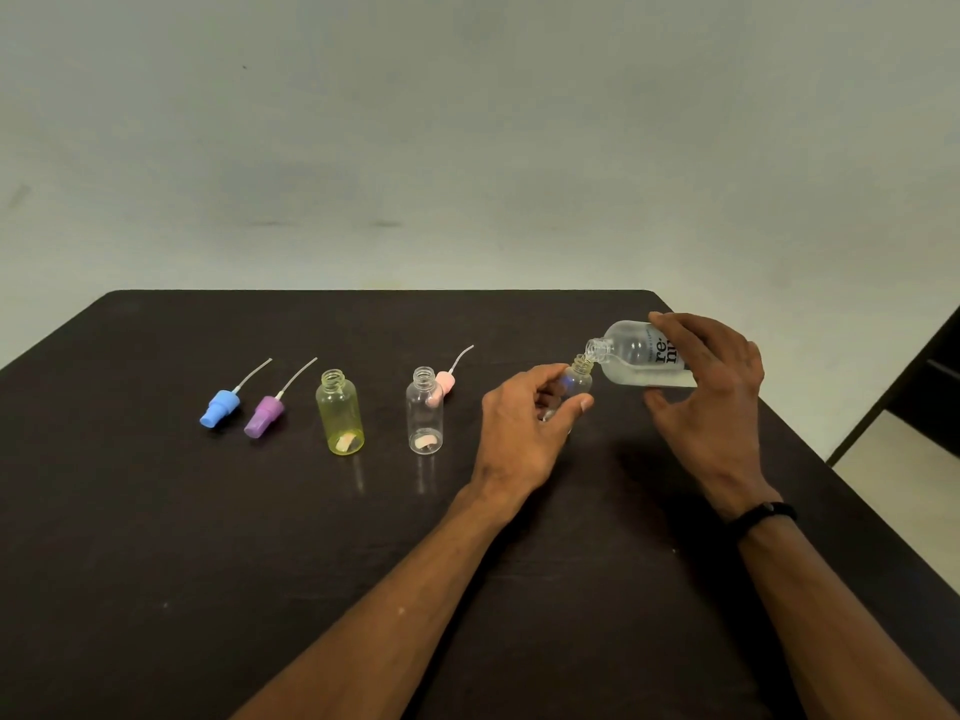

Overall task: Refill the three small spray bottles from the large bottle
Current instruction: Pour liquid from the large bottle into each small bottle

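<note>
Two bare forearms enter from the bottom edge, no sleeves visible on either. Left hand [524, 423] bare: no ring, no glove, no watch. Right hand [711, 402] also bare of rings and gloves. Right wrist carries a slim black band [763, 516], smooth, matte, snug fit, looks like a fitness tracker strap; its face or clasp cannot be made out. Fingernails short on both hands. No markings or other accessories visible on either arm.
</note>
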Available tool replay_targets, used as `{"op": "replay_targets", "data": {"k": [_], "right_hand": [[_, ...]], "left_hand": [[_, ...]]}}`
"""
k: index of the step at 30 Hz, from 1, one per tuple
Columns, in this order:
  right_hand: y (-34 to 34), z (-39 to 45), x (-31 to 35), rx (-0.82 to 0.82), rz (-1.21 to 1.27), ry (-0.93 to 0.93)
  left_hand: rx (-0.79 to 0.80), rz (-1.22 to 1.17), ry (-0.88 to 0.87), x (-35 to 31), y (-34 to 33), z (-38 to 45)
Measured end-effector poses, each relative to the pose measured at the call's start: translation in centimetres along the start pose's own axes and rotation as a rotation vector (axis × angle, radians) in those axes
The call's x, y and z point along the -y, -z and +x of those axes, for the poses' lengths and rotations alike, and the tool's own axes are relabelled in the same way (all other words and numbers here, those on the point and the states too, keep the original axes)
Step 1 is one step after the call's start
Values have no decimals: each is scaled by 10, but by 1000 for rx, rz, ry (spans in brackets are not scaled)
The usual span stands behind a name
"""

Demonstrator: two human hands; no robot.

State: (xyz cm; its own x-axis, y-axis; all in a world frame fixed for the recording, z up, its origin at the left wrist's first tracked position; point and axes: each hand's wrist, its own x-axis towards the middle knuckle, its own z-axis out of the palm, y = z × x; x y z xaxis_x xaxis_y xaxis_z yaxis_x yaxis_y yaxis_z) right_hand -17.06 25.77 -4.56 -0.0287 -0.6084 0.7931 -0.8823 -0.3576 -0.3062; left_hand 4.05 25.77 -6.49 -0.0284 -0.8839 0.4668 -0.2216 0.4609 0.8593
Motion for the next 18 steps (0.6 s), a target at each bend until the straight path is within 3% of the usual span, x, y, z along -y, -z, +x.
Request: {"op": "replay_targets", "data": {"k": [18], "right_hand": [[1,0,0,13,-1,-1]], "left_hand": [[-3,27,-7,0,1,1]]}}
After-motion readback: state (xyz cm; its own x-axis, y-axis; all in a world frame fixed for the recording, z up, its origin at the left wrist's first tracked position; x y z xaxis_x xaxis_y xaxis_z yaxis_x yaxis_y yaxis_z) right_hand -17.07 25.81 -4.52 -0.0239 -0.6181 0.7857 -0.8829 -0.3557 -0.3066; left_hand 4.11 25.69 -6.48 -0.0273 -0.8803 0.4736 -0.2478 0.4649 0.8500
